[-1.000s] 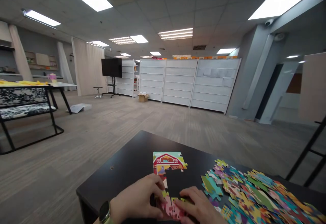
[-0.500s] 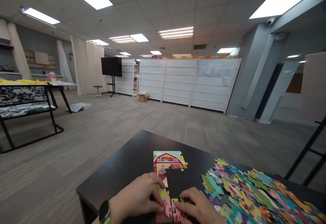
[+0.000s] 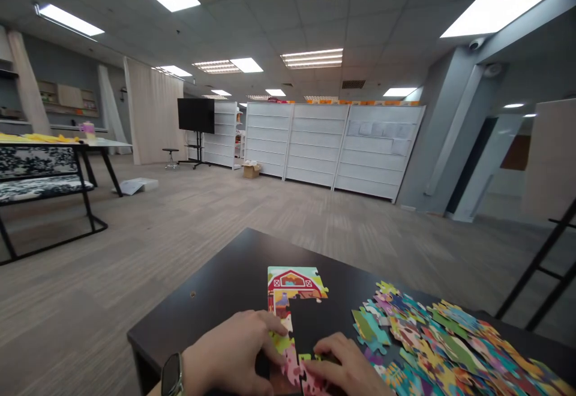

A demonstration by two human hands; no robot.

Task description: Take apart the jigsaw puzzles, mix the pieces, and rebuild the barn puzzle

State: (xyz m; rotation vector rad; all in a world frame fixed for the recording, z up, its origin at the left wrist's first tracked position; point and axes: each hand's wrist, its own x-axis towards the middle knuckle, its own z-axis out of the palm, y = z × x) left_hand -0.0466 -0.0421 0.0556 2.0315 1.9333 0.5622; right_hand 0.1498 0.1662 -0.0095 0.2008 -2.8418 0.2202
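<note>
On the black table (image 3: 216,282) lies a partly joined jigsaw puzzle (image 3: 297,277), with a red barn at its top and a strip running down its left side toward me. My left hand (image 3: 234,348) rests along that strip, fingers apart and fingertips touching it; a watch (image 3: 171,374) is on the wrist. At the strip's lower end, a pink puzzle piece (image 3: 311,381) is under the fingers of my right hand (image 3: 346,363), pressed against the joined part. My right fingers cover some of this piece. Loose puzzle pieces (image 3: 432,336) lie heaped right of my right hand.
The table's left edge (image 3: 180,291) runs close beyond my left hand. Further off are white shelves (image 3: 315,144), a screen on a stand (image 3: 196,115), a cardboard box (image 3: 251,170) and a patterned bench (image 3: 40,186). A black metal frame (image 3: 540,264) stands at the right.
My left thumb has drawn back from the puzzle's lower end, and the left fingers have spread. My right hand stays on the pink piece. The view has shifted slightly.
</note>
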